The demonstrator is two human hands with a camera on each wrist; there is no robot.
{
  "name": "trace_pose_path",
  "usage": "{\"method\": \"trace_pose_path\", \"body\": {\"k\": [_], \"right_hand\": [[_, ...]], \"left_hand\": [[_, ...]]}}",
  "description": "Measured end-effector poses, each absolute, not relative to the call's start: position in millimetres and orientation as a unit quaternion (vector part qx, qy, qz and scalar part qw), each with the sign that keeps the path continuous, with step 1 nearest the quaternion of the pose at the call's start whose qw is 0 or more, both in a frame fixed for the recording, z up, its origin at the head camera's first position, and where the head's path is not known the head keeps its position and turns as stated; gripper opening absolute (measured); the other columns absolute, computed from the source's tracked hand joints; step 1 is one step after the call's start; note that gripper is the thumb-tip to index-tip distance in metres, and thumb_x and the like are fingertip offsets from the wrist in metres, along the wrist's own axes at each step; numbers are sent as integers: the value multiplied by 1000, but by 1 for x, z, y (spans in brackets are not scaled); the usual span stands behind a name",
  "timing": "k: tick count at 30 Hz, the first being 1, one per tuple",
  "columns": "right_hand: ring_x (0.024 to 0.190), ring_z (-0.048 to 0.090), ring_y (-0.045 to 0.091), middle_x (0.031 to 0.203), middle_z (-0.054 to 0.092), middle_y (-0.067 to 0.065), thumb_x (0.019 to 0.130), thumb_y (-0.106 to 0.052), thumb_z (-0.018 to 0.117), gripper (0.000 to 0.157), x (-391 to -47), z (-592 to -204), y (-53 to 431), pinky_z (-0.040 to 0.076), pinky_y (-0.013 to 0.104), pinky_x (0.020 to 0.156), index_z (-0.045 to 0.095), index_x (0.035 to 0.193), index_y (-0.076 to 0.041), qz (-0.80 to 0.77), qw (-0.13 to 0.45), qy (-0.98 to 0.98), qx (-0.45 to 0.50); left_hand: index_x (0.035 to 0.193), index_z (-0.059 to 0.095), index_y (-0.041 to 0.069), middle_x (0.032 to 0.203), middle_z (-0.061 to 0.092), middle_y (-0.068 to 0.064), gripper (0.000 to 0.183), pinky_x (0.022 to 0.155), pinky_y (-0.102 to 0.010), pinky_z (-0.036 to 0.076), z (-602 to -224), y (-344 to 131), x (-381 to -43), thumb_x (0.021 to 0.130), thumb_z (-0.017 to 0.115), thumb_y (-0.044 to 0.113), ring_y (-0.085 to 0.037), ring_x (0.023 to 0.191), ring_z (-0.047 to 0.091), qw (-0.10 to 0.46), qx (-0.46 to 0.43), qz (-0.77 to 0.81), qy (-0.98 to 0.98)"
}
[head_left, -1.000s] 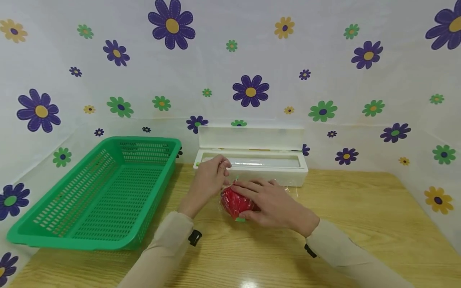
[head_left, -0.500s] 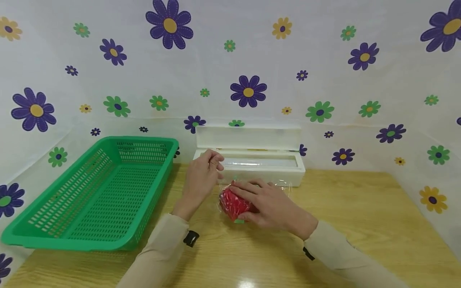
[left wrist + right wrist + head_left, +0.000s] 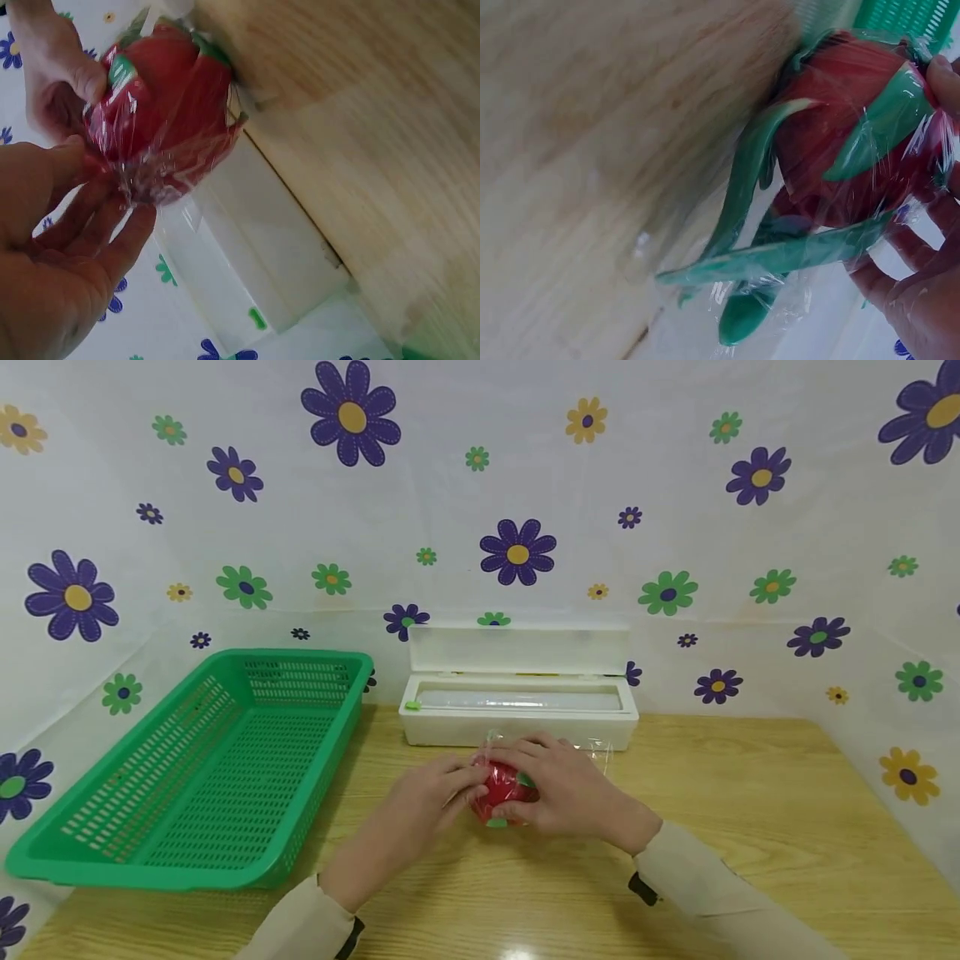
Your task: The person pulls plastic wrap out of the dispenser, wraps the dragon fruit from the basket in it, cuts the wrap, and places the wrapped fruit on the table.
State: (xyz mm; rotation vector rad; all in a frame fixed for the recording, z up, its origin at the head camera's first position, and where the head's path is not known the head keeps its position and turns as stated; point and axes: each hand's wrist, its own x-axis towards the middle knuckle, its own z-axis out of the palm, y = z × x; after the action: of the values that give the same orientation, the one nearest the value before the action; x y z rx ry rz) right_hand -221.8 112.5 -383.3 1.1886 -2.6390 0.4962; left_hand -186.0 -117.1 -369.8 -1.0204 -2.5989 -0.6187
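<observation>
A red dragon fruit (image 3: 501,787) with green-tipped scales is covered in clear plastic wrap (image 3: 154,178) low over the table. My right hand (image 3: 576,792) grips the fruit from the right, fingers over its top and thumb on the near side. From the left, my left hand (image 3: 420,803) pinches bunched film at the fruit's end. Long green scales (image 3: 780,256) stick out at the other end, inside loose film, in the right wrist view. A loose film edge (image 3: 597,747) shows beyond the right hand. The fruit's right side is hidden by that hand in the head view.
Behind the hands stands a white wrap dispenser box (image 3: 517,731), lid (image 3: 517,650) raised, a film roll (image 3: 517,700) inside and a green slider (image 3: 412,705) at its left. A green basket (image 3: 300,814) stands left on the wooden table (image 3: 735,793), before a flowered cloth backdrop.
My left hand has come down from in front of the dispenser box to the fruit's left side and now pinches the film there. The right hand stays on the fruit.
</observation>
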Motion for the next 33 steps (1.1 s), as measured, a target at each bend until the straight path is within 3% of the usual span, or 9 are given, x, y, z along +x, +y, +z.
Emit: {"method": "trace_pose_path", "body": {"k": [5,11,15,20,23,28,33], "right_hand": [[129,59,23,141,64,0,83,-47,83,73,-225,-384,117,56,44,100,55,145,-19,200,101,-891,394],[131,61,23,143,63,4,82,-42,86,73,-230,-375,133,55,43,104,57,142,-13,256,86,-872,409],[129,63,27,137,67,6,90,-30,80,53,-238,-365,156,53,47,105,62,136,-10,275,113,-877,378],[116,69,31,122,74,11,92,-10,74,31,-251,-360,185,56,50,99,69,123,-4,232,122,-903,340],[114,69,32,122,74,11,92,-14,75,30,-256,-363,194,56,50,97,71,121,-6,180,84,-922,333],[111,69,30,120,74,9,94,-19,75,28,-260,-369,198,57,48,95,74,120,-8,117,36,-936,330],[94,72,22,102,77,4,95,-12,71,11,-264,-373,197,60,40,83,78,104,-8,123,49,-933,335]], "left_hand": [[133,65,-2,136,63,-15,42,100,-35,55,-379,-114,-177,98,70,21,-26,127,65,155,-379,-149,-900],[148,48,-4,158,42,-23,61,115,-49,42,-384,-114,-166,103,61,34,-37,148,43,134,-401,-42,-905],[153,44,2,160,43,-19,60,117,-54,38,-383,-114,-164,104,59,34,-36,151,38,107,-382,-99,-913],[135,63,9,140,66,-9,42,107,-55,50,-373,-111,-171,97,71,23,-29,138,57,186,-367,-161,-897],[135,65,17,144,63,-7,41,104,-56,52,-365,-106,-179,95,73,25,-30,140,55,206,-364,-164,-893],[143,59,32,162,42,-9,43,109,-63,44,-359,-91,-193,101,64,37,-37,150,39,129,-371,-162,-905],[137,64,32,163,37,-10,39,111,-62,42,-361,-79,-202,103,56,48,-35,150,36,75,-369,-144,-915]]}}
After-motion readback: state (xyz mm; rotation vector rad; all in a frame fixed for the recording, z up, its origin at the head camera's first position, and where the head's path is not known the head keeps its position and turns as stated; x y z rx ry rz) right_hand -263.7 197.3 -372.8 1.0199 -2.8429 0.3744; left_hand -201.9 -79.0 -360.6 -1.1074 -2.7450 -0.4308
